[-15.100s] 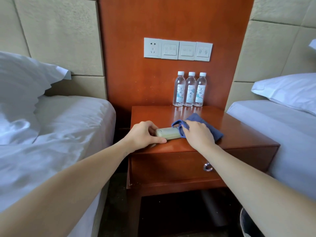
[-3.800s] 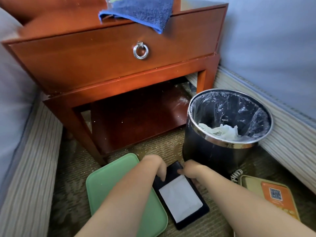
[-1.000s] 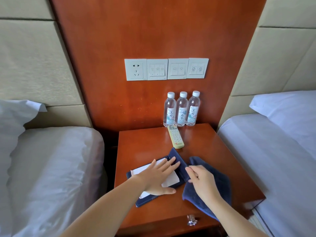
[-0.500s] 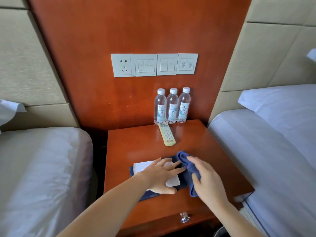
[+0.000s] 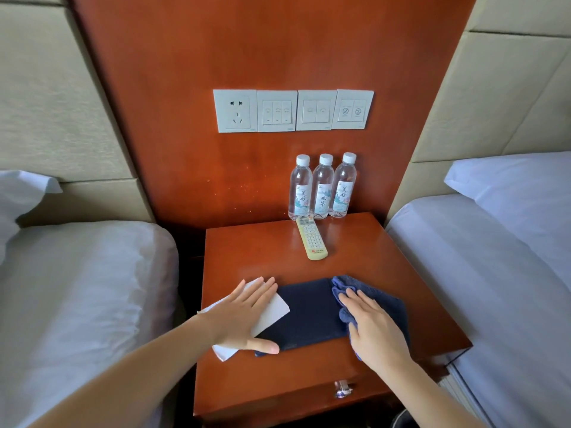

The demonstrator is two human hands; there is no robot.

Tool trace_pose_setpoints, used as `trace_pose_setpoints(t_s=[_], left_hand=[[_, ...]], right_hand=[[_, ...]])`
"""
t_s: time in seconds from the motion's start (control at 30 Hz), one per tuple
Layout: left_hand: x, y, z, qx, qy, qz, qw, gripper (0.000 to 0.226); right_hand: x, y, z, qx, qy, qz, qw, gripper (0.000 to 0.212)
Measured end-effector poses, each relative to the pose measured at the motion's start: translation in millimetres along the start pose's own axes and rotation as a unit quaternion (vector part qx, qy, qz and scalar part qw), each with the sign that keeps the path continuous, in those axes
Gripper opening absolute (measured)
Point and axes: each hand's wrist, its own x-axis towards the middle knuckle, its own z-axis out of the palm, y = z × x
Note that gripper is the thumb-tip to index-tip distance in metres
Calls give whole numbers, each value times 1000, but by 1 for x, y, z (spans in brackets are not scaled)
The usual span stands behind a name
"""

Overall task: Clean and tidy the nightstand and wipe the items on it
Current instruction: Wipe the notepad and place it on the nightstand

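Note:
A dark navy folder (image 5: 309, 313) lies flat near the front of the wooden nightstand (image 5: 247, 251), with white paper (image 5: 275, 310) sticking out at its left end. My left hand (image 5: 244, 316) presses flat on that paper, fingers straight. My right hand (image 5: 374, 329) presses a blue cloth (image 5: 386, 301) onto the folder's right end, fingers straight. A pale yellow remote (image 5: 312, 239) lies further back, pointing at three water bottles (image 5: 323, 186) that stand in a row against the wood panel.
White-sheeted beds flank the nightstand, left (image 5: 77, 288) and right (image 5: 494, 273), with a pillow (image 5: 519, 177) on the right one. A socket and switch panel (image 5: 293, 110) sits on the wall above. The drawer's ring pull (image 5: 343, 392) shows at the front.
My right hand has slid the cloth rightwards along the folder, baring its dark middle. My left hand has shifted left onto the paper. Seconds ago the folder was on the floor.

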Motion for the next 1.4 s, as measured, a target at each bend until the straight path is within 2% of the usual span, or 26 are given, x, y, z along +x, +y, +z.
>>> trace_pose_setpoints(t_s=[0.1, 0.2, 0.27, 0.33, 0.43, 0.53, 0.63, 0.77, 0.9, 1.0, 1.07, 1.13, 1.23, 1.3, 1.4], left_hand=[[1, 1, 0, -23, -3, 10, 1000, 115], [1, 1, 0, -32, -2, 7, 999, 116], [0, 1, 0, -19, 3, 8, 1000, 115], [0, 1, -1, -15, -4, 10, 1000, 115], [1, -2, -3, -17, -14, 20, 1000, 120], [-3, -18, -5, -26, -35, 26, 999, 128], [-11, -34, -4, -22, -45, 8, 999, 135], [-9, -31, -1, -53, -51, -4, 997, 133], [-6, -30, -9, -65, -63, -1, 996, 132], [6, -10, -14, -72, -54, 12, 996, 127], [26, 12, -20, -68, -43, 35, 996, 124], [51, 35, -25, -68, -34, 48, 996, 122], [81, 60, -31, -56, -17, 60, 996, 121], [94, 61, -33, -26, -12, 67, 997, 120], [98, 37, -35, 45, -23, 51, 997, 121]], right_hand=[[28, -23, 3, 33, 8, 40, 999, 49], [32, -74, 20, 73, 19, -26, 997, 50], [12, -94, 27, 111, -20, -69, 991, 55], [6, -82, 21, 108, -45, -95, 989, 59], [22, -22, 11, 35, -46, -54, 997, 57], [26, 1, 3, -48, -87, -14, 995, 72], [25, 0, 5, -45, -85, -8, 995, 57], [27, -7, -8, 74, -67, 46, 994, 59], [23, -27, -25, 209, -42, 79, 974, 47], [16, -33, -34, 319, -56, 97, 941, 39], [16, -26, -40, 351, -58, 102, 929, 28], [16, -2, -44, 316, -40, 85, 944, 27], [14, 45, -37, 91, 8, 42, 995, 51], [7, 68, -26, -44, 20, 47, 998, 48], [-3, 70, -9, -132, -4, 71, 989, 55]])
